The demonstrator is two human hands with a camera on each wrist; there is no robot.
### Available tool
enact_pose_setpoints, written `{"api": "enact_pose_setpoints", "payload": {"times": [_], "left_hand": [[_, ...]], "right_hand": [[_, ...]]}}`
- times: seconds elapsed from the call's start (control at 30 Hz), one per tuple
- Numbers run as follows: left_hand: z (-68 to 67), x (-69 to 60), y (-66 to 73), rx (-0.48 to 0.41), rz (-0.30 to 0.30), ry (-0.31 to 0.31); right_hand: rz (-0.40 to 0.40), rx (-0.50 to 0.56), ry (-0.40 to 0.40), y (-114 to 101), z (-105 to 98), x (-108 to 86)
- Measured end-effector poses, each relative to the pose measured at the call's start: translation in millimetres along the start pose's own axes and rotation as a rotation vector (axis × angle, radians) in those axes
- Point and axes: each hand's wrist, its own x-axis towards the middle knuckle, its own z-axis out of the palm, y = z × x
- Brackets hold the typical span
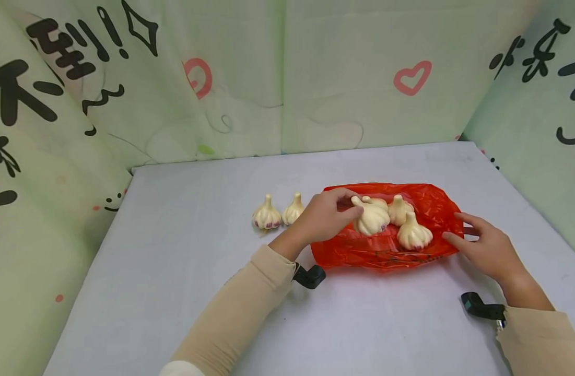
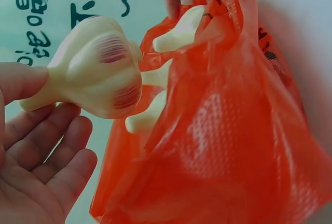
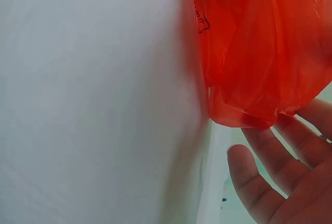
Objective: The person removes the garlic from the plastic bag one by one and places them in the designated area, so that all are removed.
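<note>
My left hand pinches a garlic bulb by its stem between thumb and fingers, over the mouth of a red plastic bag. Close up in the left wrist view, the bulb is cream white with purple streaks. Inside the bag lie three other bulbs, one of them a front garlic bulb; the held bulb partly covers another. At the bag's right end, my right hand holds the rim, its thumb over the edge and other fingers against the outside.
Left of the bag, a garlic bulb and a second garlic bulb stand side by side on the white table. Pale green printed curtains enclose the table at the back and sides.
</note>
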Motion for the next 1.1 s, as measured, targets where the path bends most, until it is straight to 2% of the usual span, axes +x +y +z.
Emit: {"api": "enact_pose_setpoints", "payload": {"times": [0.37,0.67,0.87,0.97,1.1], "left_hand": [[-15.0,-4.5,1.1,-0.018,-0.015,0.011],[-35.8,-11.0,-0.6,0.021,-0.018,0.024],[-49.5,-15.8,-1.6,0.037,-0.063,0.024],[-55.3,-18.9,-2.8,0.032,-0.087,0.05],[-62.0,-22.4,-4.8,0.047,-0.079,0.099]], "right_hand": [[0.013,-0.005,0.004,-0.9,1.1,1.6],[0.02,-0.011,-0.002,-1.9,1.0,1.9],[0.023,-0.01,-0.001,-1.9,0.7,1.8],[0.023,-0.012,-0.001,-2.1,0.9,1.7],[0.023,-0.012,-0.005,-1.9,1.1,1.7]]}}
